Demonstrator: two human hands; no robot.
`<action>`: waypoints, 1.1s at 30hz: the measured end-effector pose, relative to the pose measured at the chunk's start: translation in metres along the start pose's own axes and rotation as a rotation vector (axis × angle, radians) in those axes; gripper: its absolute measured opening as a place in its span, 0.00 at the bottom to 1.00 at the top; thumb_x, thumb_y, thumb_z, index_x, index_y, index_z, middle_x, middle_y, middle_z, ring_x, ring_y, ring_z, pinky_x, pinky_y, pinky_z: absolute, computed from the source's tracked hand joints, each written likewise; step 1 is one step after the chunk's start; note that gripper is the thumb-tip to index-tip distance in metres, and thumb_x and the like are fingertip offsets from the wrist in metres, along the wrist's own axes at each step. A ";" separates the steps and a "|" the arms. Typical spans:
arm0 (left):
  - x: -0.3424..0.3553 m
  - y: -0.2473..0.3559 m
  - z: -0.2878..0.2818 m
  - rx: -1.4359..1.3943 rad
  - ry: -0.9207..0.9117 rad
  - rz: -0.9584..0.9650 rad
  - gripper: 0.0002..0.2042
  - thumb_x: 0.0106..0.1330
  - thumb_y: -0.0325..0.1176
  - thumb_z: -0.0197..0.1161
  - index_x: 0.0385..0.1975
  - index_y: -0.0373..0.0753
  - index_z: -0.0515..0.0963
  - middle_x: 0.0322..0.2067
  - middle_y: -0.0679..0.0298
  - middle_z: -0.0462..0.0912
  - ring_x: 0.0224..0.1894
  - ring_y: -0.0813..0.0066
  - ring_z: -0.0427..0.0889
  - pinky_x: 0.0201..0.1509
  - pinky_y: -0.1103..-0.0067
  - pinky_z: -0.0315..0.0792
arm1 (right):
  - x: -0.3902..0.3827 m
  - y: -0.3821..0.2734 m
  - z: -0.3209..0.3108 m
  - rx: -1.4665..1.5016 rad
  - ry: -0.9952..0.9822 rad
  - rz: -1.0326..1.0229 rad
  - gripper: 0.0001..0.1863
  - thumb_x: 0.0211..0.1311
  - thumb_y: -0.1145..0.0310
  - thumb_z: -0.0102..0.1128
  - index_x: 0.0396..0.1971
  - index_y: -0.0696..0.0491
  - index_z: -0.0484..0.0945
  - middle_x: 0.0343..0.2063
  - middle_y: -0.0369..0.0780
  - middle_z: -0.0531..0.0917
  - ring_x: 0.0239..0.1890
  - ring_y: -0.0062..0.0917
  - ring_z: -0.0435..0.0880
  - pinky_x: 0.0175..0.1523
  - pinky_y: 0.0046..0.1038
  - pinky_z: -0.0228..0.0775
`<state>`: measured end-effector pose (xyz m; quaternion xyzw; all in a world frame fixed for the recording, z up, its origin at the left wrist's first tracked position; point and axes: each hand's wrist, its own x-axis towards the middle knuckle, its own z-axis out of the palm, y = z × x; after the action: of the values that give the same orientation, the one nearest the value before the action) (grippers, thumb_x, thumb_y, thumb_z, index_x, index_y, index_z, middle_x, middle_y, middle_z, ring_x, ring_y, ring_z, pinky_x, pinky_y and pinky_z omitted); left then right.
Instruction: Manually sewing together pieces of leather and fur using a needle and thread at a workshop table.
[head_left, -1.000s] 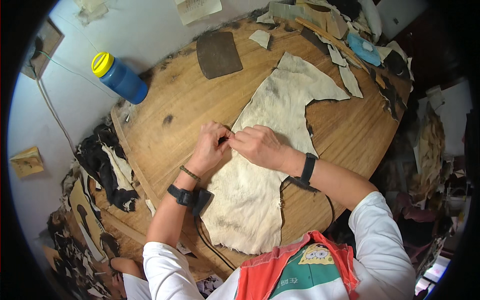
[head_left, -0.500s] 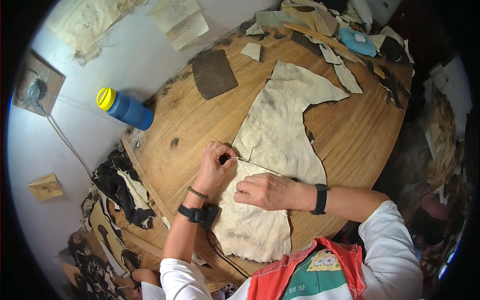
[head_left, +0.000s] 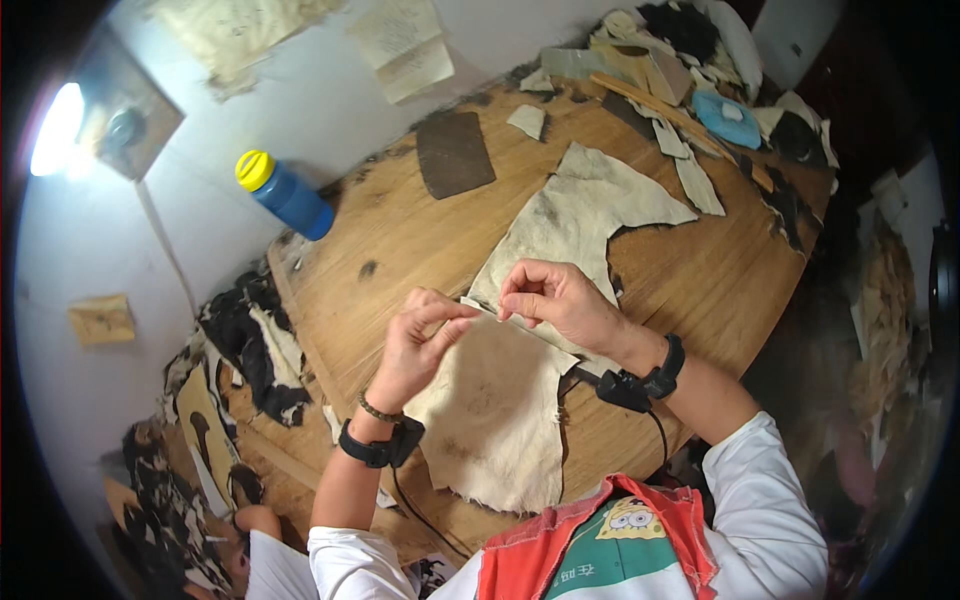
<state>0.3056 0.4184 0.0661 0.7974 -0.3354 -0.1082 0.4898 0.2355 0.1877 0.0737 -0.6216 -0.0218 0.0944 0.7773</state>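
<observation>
A pale, rough-edged hide (head_left: 500, 430) lies on the wooden table (head_left: 350, 300), with a seam or folded edge crossing its middle; its far part (head_left: 565, 195) reaches toward the back. My left hand (head_left: 420, 345) is closed in a pinch at that crossing edge, fingertips on or just above it. My right hand (head_left: 565, 310) is closed in a pinch a little right of it, over the edge; a tiny pale item, perhaps thread, may be between the fingertips, too small to make out. Dark wristbands with cables sit on both wrists.
A blue bottle (head_left: 290, 200) stands by the wall, near a dark brown rectangle (head_left: 450, 150). Scraps, wooden strips and a blue pack (head_left: 725, 118) crowd the back right. Black hide scraps (head_left: 250, 340) pile at left. Another person's arm (head_left: 260, 530) shows lower left.
The near part of the hide now shows a raised edge across the middle. My right hand has lifted up and forward from the hide. A bright light now shows at the left rim.
</observation>
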 end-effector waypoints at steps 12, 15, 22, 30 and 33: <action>-0.109 0.143 0.024 0.234 0.235 0.042 0.02 0.59 0.25 0.70 0.28 0.37 0.82 0.28 0.66 0.80 0.34 0.74 0.72 0.41 0.78 0.67 | -0.071 -0.025 0.054 -0.007 -0.299 -0.160 0.03 0.65 0.74 0.63 0.32 0.57 0.79 0.28 0.29 0.78 0.30 0.09 0.72 0.36 0.16 0.66; -0.147 0.173 0.064 0.226 0.317 -0.031 0.03 0.61 0.24 0.67 0.29 0.36 0.79 0.30 0.66 0.78 0.35 0.76 0.73 0.42 0.80 0.67 | -0.107 -0.026 0.042 0.030 -0.395 -0.164 0.04 0.65 0.73 0.63 0.32 0.56 0.79 0.26 0.27 0.76 0.29 0.07 0.69 0.34 0.15 0.62; -0.198 0.226 0.216 -0.242 0.634 -0.320 0.08 0.65 0.28 0.66 0.41 0.34 0.82 0.33 0.67 0.77 0.36 0.79 0.73 0.44 0.82 0.68 | -0.212 -0.023 -0.025 -0.033 -0.473 0.021 0.04 0.64 0.71 0.65 0.32 0.55 0.81 0.24 0.26 0.75 0.27 0.06 0.68 0.31 0.15 0.59; -0.208 0.260 0.339 -0.297 0.743 -0.424 0.04 0.62 0.28 0.69 0.31 0.33 0.84 0.27 0.67 0.81 0.33 0.82 0.76 0.39 0.83 0.70 | -0.309 -0.011 -0.078 -0.152 -0.470 0.157 0.03 0.65 0.73 0.62 0.32 0.56 0.79 0.26 0.28 0.79 0.29 0.07 0.72 0.33 0.14 0.63; -0.218 0.266 0.356 -0.405 0.661 -0.509 0.05 0.63 0.29 0.68 0.31 0.33 0.85 0.28 0.68 0.82 0.32 0.85 0.76 0.37 0.85 0.69 | -0.328 -0.007 -0.087 -0.041 -0.452 0.157 0.03 0.66 0.73 0.60 0.34 0.56 0.76 0.27 0.30 0.79 0.30 0.09 0.74 0.34 0.16 0.66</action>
<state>-0.1504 0.2276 0.0822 0.7344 0.0733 -0.0282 0.6742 -0.0724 0.0458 0.0879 -0.6001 -0.1485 0.2908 0.7302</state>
